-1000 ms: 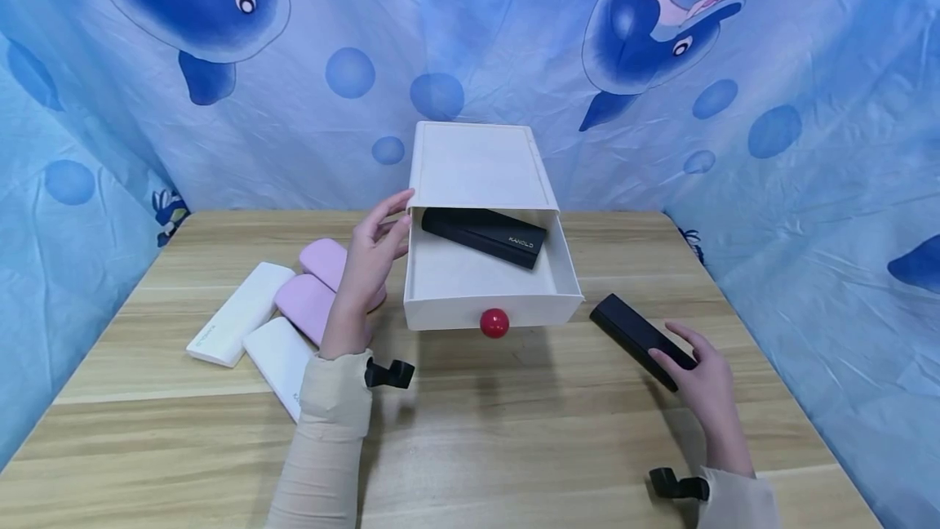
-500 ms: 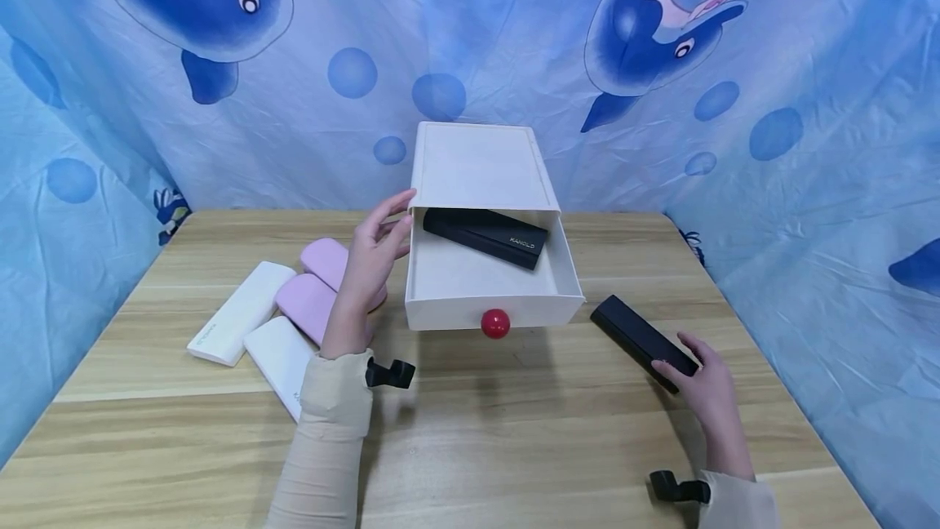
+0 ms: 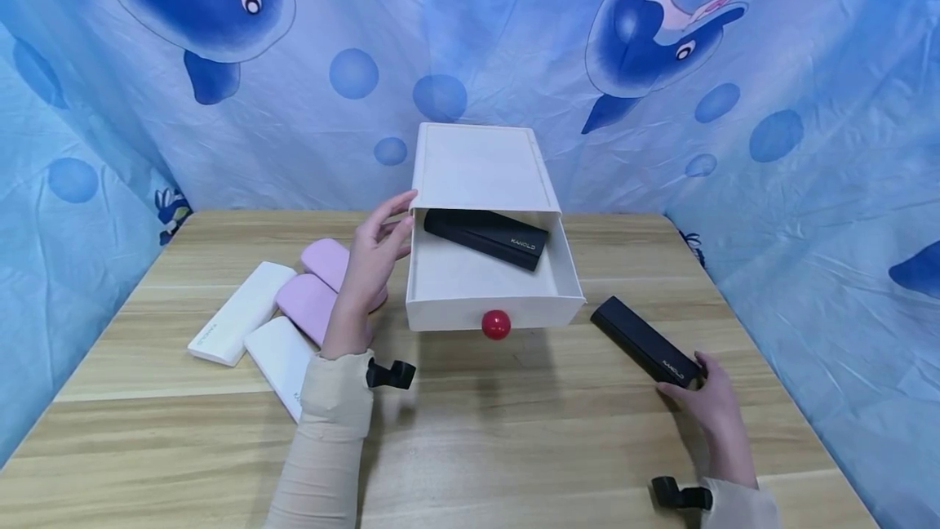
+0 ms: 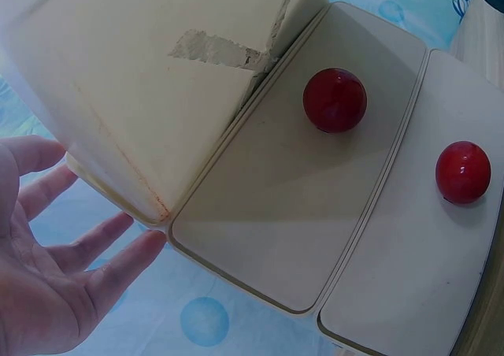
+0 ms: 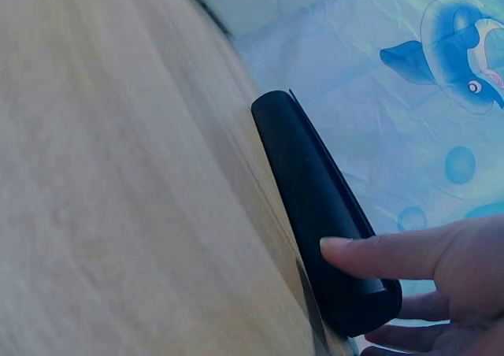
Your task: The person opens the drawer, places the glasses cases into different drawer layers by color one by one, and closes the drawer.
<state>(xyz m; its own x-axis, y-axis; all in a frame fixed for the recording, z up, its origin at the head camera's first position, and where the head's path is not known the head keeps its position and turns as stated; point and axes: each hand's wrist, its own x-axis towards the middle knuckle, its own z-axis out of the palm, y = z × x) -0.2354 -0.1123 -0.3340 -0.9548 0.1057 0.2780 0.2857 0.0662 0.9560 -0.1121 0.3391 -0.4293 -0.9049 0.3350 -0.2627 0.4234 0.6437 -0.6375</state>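
Observation:
A white drawer box (image 3: 481,166) stands at the back with its top drawer (image 3: 470,280) pulled out by a red knob (image 3: 495,324) side. One black glasses case (image 3: 488,237) lies slantwise inside that drawer. My left hand (image 3: 374,255) rests its spread fingertips against the box's left side; the left wrist view shows the fingers (image 4: 110,281) fairly straight at the edge. Off to the right, my right hand (image 3: 708,402) holds the near end of another black glasses case (image 3: 639,341), thumb (image 5: 370,254) on one side and fingers on the other. Its gold lettering shows.
Left of the box, two white cases (image 3: 242,313) and some light purple cases (image 3: 308,304) lie close together, partly behind the left forearm. Lower drawers with red knobs (image 4: 335,100) show in the left wrist view. A blue dolphin-print curtain (image 3: 367,23) surrounds the wooden table (image 3: 514,447).
My right hand has slipped back toward the near end of the black glasses case, uncovering its lettering. My left hand, the drawer and the cases on the left have stayed in place.

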